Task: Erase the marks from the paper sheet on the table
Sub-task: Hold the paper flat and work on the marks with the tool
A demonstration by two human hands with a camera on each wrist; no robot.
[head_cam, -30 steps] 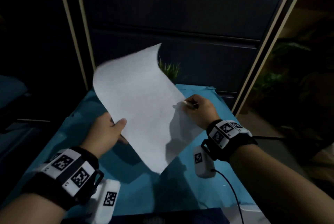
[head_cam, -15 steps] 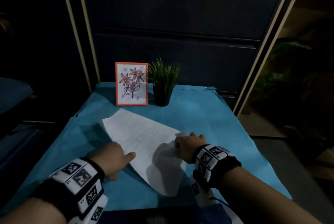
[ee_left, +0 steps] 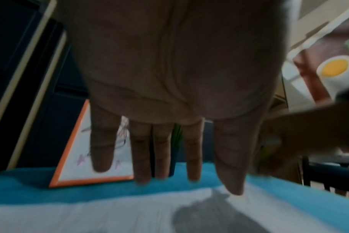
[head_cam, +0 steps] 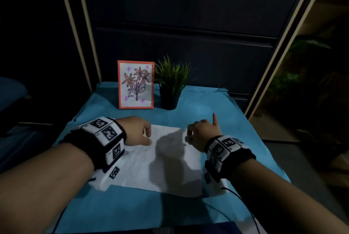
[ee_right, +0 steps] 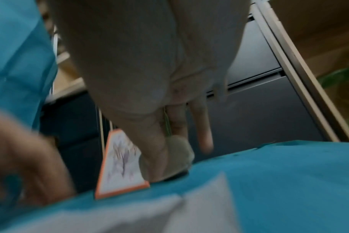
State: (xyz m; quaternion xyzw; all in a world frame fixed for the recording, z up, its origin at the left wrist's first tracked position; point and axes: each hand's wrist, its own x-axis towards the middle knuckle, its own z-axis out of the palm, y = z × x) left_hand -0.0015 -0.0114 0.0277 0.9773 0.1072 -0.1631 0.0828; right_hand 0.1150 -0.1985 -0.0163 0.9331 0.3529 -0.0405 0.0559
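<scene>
Dim room, dark panelled fronts at the back, blue-covered desk [head_cam: 217, 105] in the foreground. Carries the paper sheet [head_cam: 132, 173] flat on the cover, near the front edge and roughly centred between the two forearms. Shows only faint pencil lines [head_cam: 136, 151] on the left part of the sheet; too weak to read. Lies flat, presumably so that rubbing meets a firm backing and does not crease the sheet.

Left hand [head_cam: 138, 131]: sits over the far left corner of the sheet, palm down. Keeps the fingers [ee_left: 141, 149] straight and slightly spread, with nothing held; thumb tip appears to touch the paper, though blur prevents certainty. Judged to serve as a hold-down, so that the sheet does not slide or buckle under the strokes.

Right hand [head_cam: 203, 132]: hovers at the far right corner of the sheet, wrist raised, little finger pointing up. Pinches a small pale block between thumb and forefinger, taken to be the eraser [ee_right: 175, 154]. Holds the block low, close to the desk cover just beyond the paper edge; contact with the sheet cannot be confirmed. Suggests that erasing is not yet under way and that the block needs to travel toward the pencil lines.

Beyond the sheet, well apart from both hands: orange-framed flower picture [head_cam: 135, 85] upright, with a potted plant [head_cam: 170, 86] just beside it on the right.
</scene>
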